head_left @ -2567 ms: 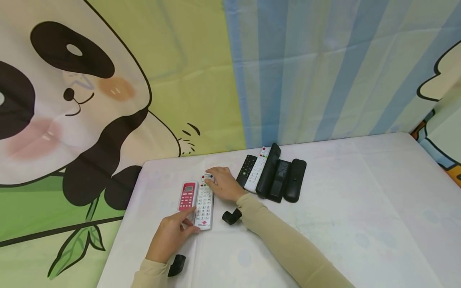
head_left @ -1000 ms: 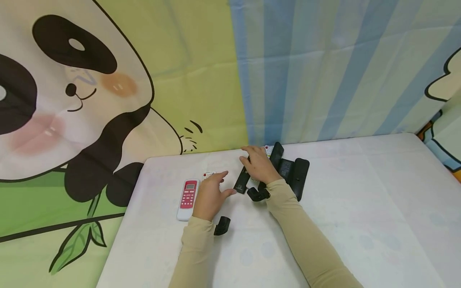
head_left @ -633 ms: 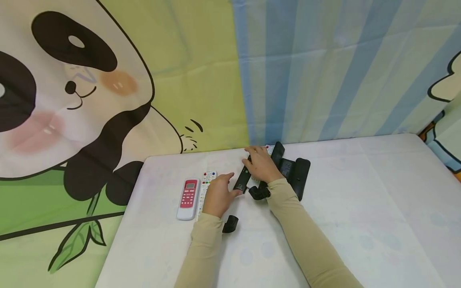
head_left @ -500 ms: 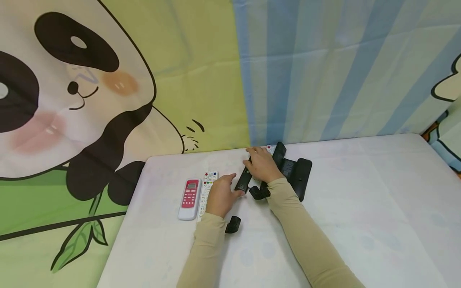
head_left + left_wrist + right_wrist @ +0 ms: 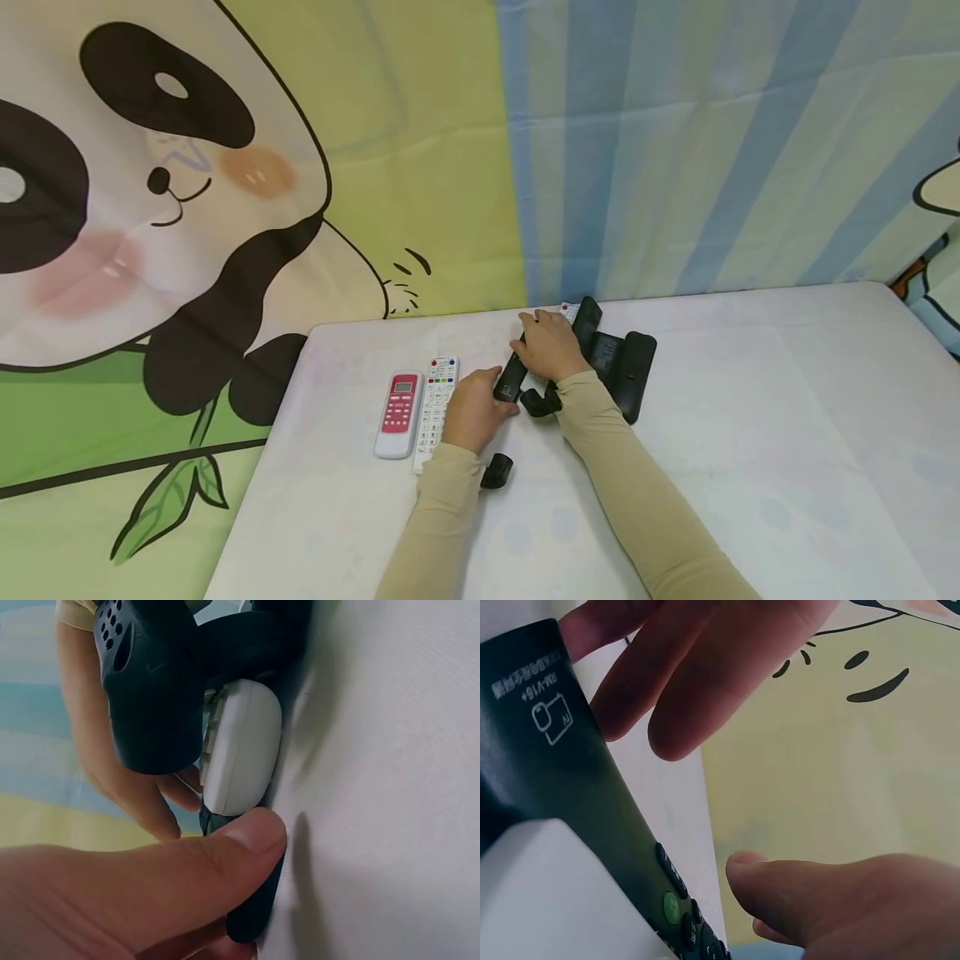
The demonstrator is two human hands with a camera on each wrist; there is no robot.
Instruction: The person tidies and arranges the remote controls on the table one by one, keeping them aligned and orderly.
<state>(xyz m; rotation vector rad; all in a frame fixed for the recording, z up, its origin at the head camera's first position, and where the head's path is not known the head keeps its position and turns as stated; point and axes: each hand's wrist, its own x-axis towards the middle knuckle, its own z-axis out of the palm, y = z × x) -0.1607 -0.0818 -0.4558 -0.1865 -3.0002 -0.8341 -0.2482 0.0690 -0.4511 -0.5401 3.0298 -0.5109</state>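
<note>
A black remote control [image 5: 512, 379] lies slanted at the left of a row of remotes. My left hand [image 5: 477, 410] pinches its near end: the thumb [image 5: 255, 829] overlaps that end in the left wrist view, and fingers lie along its left edge in the right wrist view. Over the remote's far part is my right hand [image 5: 551, 343]; its thumb [image 5: 772, 889] stands apart from the remote's left edge. The right hand's other fingertips are hidden in the right wrist view. Beside it, a white remote [image 5: 244, 746] is mostly covered by the right hand in the head view.
To the left, a white remote with a pink face [image 5: 397, 414] and a long white remote [image 5: 437, 408] lie side by side. Right of the hands are several black remotes [image 5: 633, 375], some face down. A patterned cloth [image 5: 637, 150] hangs behind the white table [image 5: 750, 467].
Both hands have left the long white remote and moved right to the black one. Lately my left hand has edged farther right, its fingers nearing the remote, while the right hand has hardly moved.
</note>
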